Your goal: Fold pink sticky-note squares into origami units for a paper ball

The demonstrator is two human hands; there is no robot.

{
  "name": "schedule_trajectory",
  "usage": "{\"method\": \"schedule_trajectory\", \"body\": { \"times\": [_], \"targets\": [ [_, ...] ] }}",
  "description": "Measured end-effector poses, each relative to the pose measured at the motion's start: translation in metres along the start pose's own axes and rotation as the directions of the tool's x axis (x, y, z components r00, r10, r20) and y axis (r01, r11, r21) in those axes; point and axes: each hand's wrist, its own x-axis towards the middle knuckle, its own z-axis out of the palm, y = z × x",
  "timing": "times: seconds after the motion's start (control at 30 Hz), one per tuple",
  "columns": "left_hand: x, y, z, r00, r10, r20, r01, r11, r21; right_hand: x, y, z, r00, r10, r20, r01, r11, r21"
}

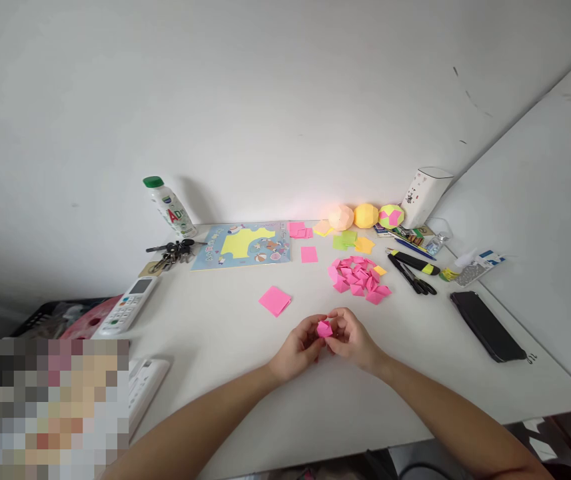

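Between my two hands is a small folded piece of pink paper [324, 329], held over the near middle of the table. My left hand [296, 348] grips it from the left with thumb and fingers, and my right hand [352, 340] pinches it from the right. Just beyond my right hand lies a pile of folded pink paper pieces [356, 275]. A stack of pink sticky notes [275, 301] rests to the far left of my left hand. Farther back is a single pink note [309, 255].
Three faceted paper balls [366, 215] stand along the wall. At the right are scissors [412, 275], a utility knife [415, 261] and a black case [488, 327]. A bottle [171, 210], keys [178, 250], a blue sheet [205, 243] and a remote [132, 303] sit at the left.
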Motion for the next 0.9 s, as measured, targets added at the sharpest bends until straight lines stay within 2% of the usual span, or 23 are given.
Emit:
{"method": "schedule_trajectory", "body": {
  "times": [0.33,0.5,0.63,0.77,0.9],
  "targets": [
    [-0.002,0.002,0.0,0.999,0.01,0.034,-0.012,0.997,0.072,0.0,0.004,0.0,0.998,-0.047,-0.037,0.045,0.998,-0.038],
    [0.001,0.003,0.0,0.998,-0.057,-0.017,0.057,0.998,0.004,0.0,-0.003,-0.001,0.996,-0.063,-0.06,0.061,0.998,-0.034],
    [0.003,0.001,-0.002,0.991,-0.117,-0.06,0.119,0.992,0.04,0.0,-0.005,-0.001,0.989,-0.108,-0.1,0.1,0.992,-0.081],
    [0.002,0.001,-0.002,0.992,-0.12,-0.041,0.123,0.99,0.067,-0.002,-0.007,0.001,0.99,-0.115,-0.083,0.101,0.983,-0.154],
    [0.002,0.005,-0.002,0.991,-0.127,-0.031,0.129,0.989,0.068,-0.002,-0.008,0.0,0.991,-0.095,-0.094,0.082,0.988,-0.134]
  ]
}}
